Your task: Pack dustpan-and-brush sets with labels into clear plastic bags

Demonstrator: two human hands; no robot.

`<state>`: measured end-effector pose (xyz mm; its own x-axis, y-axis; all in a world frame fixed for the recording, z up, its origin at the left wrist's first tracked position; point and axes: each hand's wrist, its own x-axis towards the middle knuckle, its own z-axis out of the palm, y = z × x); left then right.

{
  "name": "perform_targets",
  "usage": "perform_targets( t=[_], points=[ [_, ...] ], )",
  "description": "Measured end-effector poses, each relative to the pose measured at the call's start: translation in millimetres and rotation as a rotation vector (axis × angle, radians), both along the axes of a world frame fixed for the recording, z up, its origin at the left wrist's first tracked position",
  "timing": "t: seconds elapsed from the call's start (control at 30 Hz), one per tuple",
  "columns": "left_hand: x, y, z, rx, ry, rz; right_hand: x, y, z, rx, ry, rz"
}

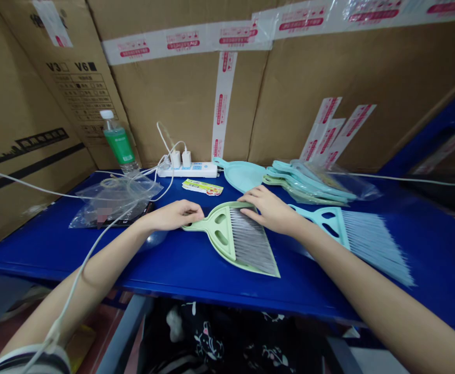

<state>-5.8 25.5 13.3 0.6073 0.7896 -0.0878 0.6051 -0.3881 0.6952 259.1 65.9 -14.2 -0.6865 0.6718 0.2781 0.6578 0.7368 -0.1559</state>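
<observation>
In the middle of the table lies a light green dustpan (220, 250) with a matching hand brush (249, 243) nested in it, its grey bristles toward the right. My left hand (181, 214) is closed on the handle end at the left. At the far rim, my right hand (269, 209) grips the set, fingers over the edge and thumb against the bristles. To the right lies a blue hand brush (375, 244), bristles pointing right. Behind my hands are a blue dustpan (245, 175) and a stack of bagged dustpan sets (313, 182).
Cardboard boxes (180, 104) wall the back of the blue table (165, 272). A power strip (202, 170) with chargers, a label card (203, 187), a bottle (120, 143) and plastic bags (110, 195) stand behind and left. A white cable crosses over my left forearm.
</observation>
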Motion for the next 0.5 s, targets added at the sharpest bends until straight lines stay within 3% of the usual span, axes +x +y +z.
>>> perform_targets(
  t=[0.17, 0.37, 0.5],
  points=[
    [1, -2, 2.6, 0.072, 0.090, -0.010, -3, -1, 1.8, 0.015, -0.021, -0.004],
    [1, -8, 4.5, 0.186, 0.228, 0.057, -16, 8, 10.0, 0.156, -0.132, -0.055],
    [2, -12, 6.7, 0.215, 0.299, 0.090, -36, 25, 18.2, 0.237, -0.267, 0.012]
  ],
)
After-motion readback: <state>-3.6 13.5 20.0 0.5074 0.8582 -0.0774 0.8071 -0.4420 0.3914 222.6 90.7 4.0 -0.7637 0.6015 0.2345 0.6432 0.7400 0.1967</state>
